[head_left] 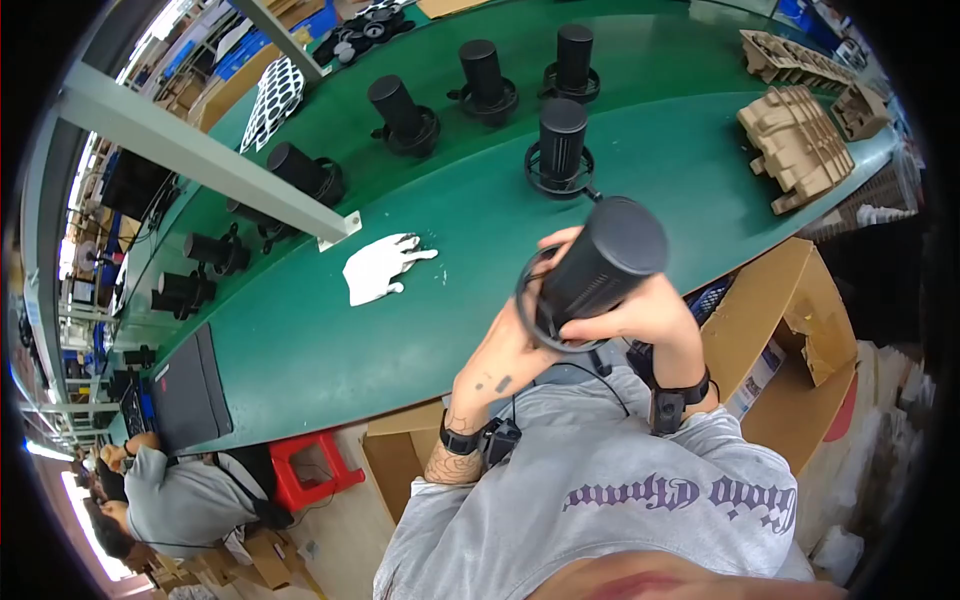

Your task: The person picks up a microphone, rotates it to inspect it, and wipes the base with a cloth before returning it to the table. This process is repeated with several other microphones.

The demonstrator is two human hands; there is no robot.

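Observation:
Close in front of me, a black cylindrical microphone point(622, 240) is tilted, with its rounded end up and to the right. A round black shock mount point(532, 318) circles its lower part. My left hand point(512, 345) grips the ring from the left, with some fingers behind the microphone. From the right, my right hand point(648, 312) closes around the lower body, its thumb across the front near the ring. The underside and several fingertips are hidden. Just beyond, another microphone point(562, 140) stands upright in its own mount on the green bench point(330, 365).
More microphones in mounts point(484, 75) line the bench's far side. A white glove point(378, 268) lies left of my hands, near a metal post point(200, 150). Moulded pulp trays point(795, 145) sit far right. An open cardboard box point(775, 360) stands by my right arm. A co-worker point(190, 495) sits at left.

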